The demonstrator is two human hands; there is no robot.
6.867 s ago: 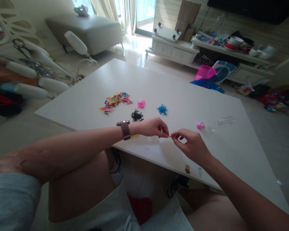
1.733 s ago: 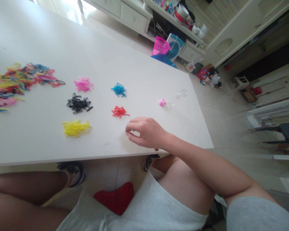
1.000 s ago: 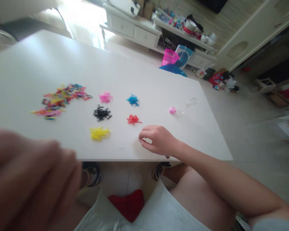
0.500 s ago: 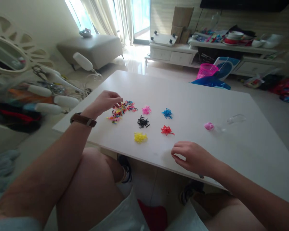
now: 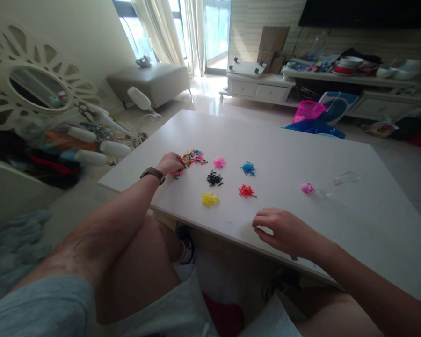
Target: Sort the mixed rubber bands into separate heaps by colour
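Observation:
My left hand [image 5: 171, 163] reaches into a mixed pile of small coloured loops [image 5: 193, 158], which look like mini hair elastics. Its fingers point down and are pressed together among the pieces; whatever they hold is hidden. Sorted heaps lie to the right: pink loops [image 5: 219, 162], black loops [image 5: 214, 178], yellow loops [image 5: 209, 199], blue loops [image 5: 248, 168] and red loops [image 5: 247, 191]. At the table's near edge rests my right hand [image 5: 284, 230], curled, thumb tip against the fingers, with nothing visible in it. The red heap is nearest to it.
On the right of the white table [image 5: 210, 131] lie a pink rounded object [image 5: 307, 188] and a clear plastic piece [image 5: 347, 178]. A pink basket [image 5: 308, 111] stands beyond the far edge. White padded arms of a stand [image 5: 115, 149] are close to the left edge.
My left hand has come down from above the mixed pile to its near left side, and its fingers have closed among the loops. My right hand stays put. The view has shifted slightly.

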